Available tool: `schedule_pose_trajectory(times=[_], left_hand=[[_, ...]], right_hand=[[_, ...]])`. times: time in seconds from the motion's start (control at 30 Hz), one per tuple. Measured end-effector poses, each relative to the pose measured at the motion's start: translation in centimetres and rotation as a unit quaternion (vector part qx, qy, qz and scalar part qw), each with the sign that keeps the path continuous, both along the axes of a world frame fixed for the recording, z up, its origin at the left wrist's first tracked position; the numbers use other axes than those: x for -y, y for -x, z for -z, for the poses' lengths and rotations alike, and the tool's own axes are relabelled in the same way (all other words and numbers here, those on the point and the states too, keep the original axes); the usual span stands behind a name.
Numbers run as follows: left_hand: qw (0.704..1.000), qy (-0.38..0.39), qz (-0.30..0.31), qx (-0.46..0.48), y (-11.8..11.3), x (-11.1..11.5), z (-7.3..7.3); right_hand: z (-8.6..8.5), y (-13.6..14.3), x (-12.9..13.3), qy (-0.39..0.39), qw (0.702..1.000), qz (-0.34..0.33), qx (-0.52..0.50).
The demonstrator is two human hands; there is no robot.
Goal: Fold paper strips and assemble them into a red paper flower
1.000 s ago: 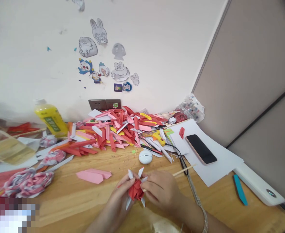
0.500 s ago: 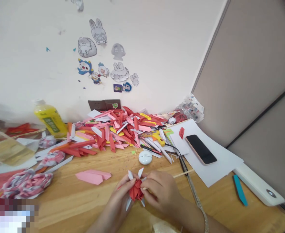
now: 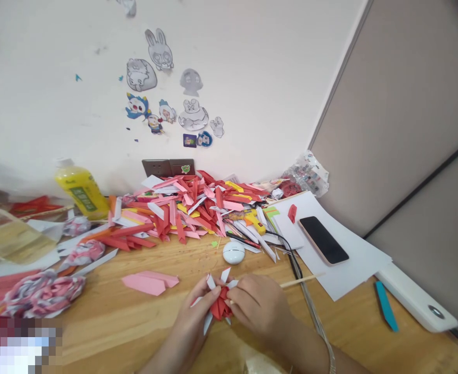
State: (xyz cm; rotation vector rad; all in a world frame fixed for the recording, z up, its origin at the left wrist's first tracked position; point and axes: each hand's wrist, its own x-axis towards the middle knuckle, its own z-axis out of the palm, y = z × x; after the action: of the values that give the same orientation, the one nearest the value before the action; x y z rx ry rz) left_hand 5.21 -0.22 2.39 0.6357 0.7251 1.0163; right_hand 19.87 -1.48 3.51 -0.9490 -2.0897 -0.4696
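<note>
My left hand [image 3: 198,306] is closed around a folded paper flower [image 3: 220,309] with a red middle and white pointed pieces sticking out around it. Fingers of my right hand [image 3: 258,306] press together at the flower's right side. A thin wooden stick [image 3: 301,280] runs through the right hand's grip and sticks out behind it to the right; its other end shows at the fingertips, against the red paper. Left of the hands lies a pink folded paper piece [image 3: 150,283]. Just beyond them is a small white rounded case [image 3: 233,252].
A large heap of red, pink and white folded paper [image 3: 190,208] lies along the wall. A yellow bottle [image 3: 83,191] stands at its left. Rightward are a yellow glue gun [image 3: 255,222], a phone [image 3: 323,240] on white sheets, a white elongated device [image 3: 416,298] and a teal strip [image 3: 387,306].
The flower has turned and shifted slightly in my hands, showing more of its red layers. The stick's rear end reaches a little farther right. Everything on the table stays put.
</note>
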Motion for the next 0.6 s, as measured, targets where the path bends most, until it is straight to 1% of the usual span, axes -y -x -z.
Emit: schedule_pose_trajectory(times=[0.27,0.6], left_hand=[[1.0,0.004,-0.008,-0.015,-0.1,-0.2,-0.2],[1.0,0.004,0.003,-0.004,0.0,0.1,0.0]], right_hand=[[-0.3,0.3,0.2,0.005,1.0,0.01,-0.009],[0.8,0.1,0.1,-0.004,0.999,0.022,0.04]])
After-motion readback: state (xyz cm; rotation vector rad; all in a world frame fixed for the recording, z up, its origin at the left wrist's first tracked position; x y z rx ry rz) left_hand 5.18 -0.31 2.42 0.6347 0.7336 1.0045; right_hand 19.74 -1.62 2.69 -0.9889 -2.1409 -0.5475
